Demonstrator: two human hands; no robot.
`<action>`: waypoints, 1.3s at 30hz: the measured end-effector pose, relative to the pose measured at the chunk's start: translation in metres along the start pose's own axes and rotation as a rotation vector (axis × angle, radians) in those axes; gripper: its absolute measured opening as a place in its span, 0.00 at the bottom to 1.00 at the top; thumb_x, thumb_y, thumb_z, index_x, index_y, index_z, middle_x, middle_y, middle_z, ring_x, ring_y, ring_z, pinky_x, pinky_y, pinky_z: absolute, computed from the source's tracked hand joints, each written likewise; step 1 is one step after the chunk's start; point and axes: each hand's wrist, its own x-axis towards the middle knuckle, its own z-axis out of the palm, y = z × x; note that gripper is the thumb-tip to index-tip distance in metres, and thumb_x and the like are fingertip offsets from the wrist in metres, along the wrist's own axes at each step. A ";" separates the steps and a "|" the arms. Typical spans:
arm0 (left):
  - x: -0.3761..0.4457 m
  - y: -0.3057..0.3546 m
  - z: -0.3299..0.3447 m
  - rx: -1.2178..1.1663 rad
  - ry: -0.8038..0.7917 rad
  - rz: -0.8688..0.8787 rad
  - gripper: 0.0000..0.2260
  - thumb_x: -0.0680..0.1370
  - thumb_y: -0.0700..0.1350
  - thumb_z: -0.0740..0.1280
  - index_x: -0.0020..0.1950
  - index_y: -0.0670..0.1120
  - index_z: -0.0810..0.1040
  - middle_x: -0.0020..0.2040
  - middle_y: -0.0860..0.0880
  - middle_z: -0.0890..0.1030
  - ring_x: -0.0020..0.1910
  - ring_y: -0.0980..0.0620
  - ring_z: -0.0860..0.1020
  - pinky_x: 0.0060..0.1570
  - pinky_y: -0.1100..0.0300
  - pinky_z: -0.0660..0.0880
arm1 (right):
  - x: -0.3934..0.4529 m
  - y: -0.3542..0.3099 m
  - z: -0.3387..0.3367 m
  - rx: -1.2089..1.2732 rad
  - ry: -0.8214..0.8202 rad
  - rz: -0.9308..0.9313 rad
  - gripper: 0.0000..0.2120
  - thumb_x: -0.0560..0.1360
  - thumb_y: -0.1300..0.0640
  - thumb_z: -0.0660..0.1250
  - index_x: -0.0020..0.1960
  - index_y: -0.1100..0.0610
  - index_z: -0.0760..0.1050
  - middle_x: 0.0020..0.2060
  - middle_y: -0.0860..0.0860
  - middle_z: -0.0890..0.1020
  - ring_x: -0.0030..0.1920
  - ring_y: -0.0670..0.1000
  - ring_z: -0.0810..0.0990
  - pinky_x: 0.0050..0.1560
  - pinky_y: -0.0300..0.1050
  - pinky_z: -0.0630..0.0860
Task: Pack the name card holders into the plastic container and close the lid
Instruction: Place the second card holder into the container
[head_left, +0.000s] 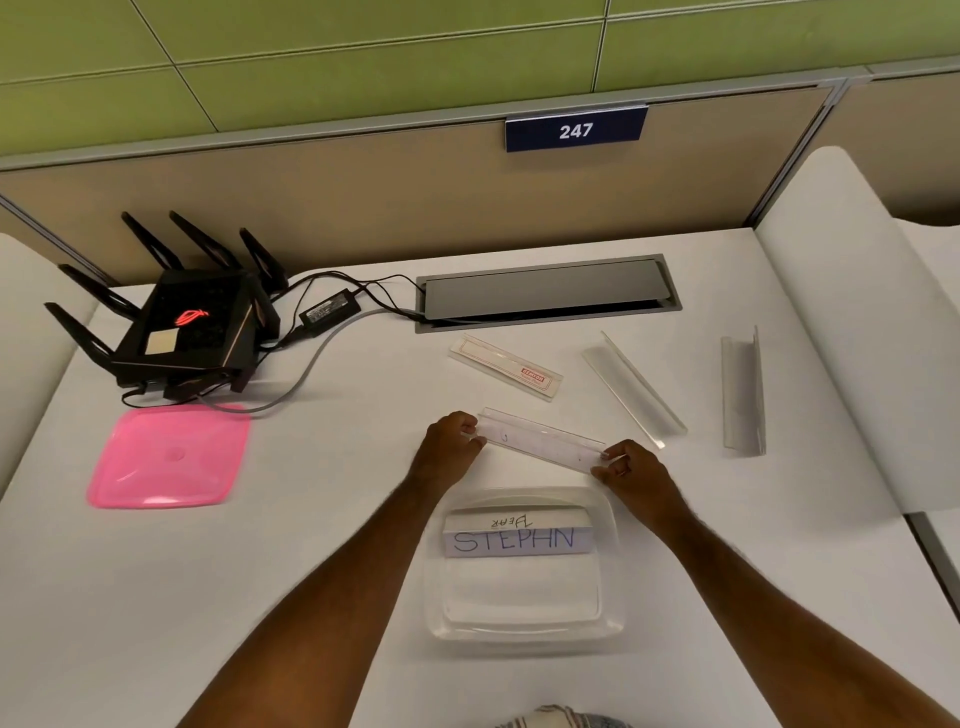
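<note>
A clear plastic container (524, 631) sits open at the near middle of the white desk, with a name card holder reading "STEPHN" (517, 538) inside it. Just beyond the container, both hands grip one clear name card holder (543, 439) by its ends: my left hand (449, 444) on the left end, my right hand (631, 470) on the right end. Three more holders lie farther back: one with a red label (506, 366), a clear one (634, 389) lying diagonally, and a clear one (743, 392) at the right. The pink lid (169, 457) rests flat at the left.
A black router with antennas (192, 322) and its power adapter (330, 309) with cables stand at the back left. A grey cable hatch (548, 293) is set into the desk at the back. Partition walls close the desk behind and on the right.
</note>
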 end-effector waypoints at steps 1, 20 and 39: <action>0.001 -0.001 0.001 -0.005 0.008 -0.002 0.14 0.78 0.43 0.71 0.63 0.43 0.79 0.61 0.45 0.82 0.60 0.46 0.80 0.58 0.57 0.76 | 0.000 0.001 0.001 -0.003 0.002 0.001 0.09 0.75 0.50 0.73 0.50 0.51 0.76 0.45 0.47 0.82 0.46 0.49 0.81 0.43 0.42 0.74; -0.011 -0.001 -0.009 -0.129 0.045 0.081 0.20 0.77 0.38 0.73 0.69 0.45 0.76 0.61 0.47 0.82 0.56 0.50 0.80 0.54 0.62 0.78 | -0.011 -0.026 -0.020 0.217 0.029 -0.089 0.04 0.78 0.62 0.70 0.44 0.59 0.81 0.41 0.56 0.85 0.40 0.51 0.81 0.44 0.45 0.77; -0.064 0.003 -0.044 0.274 0.359 0.458 0.30 0.72 0.47 0.78 0.72 0.56 0.73 0.61 0.54 0.75 0.61 0.52 0.69 0.60 0.57 0.61 | -0.056 -0.086 -0.044 0.718 0.014 0.060 0.07 0.79 0.57 0.66 0.54 0.56 0.83 0.57 0.51 0.84 0.60 0.51 0.78 0.60 0.48 0.69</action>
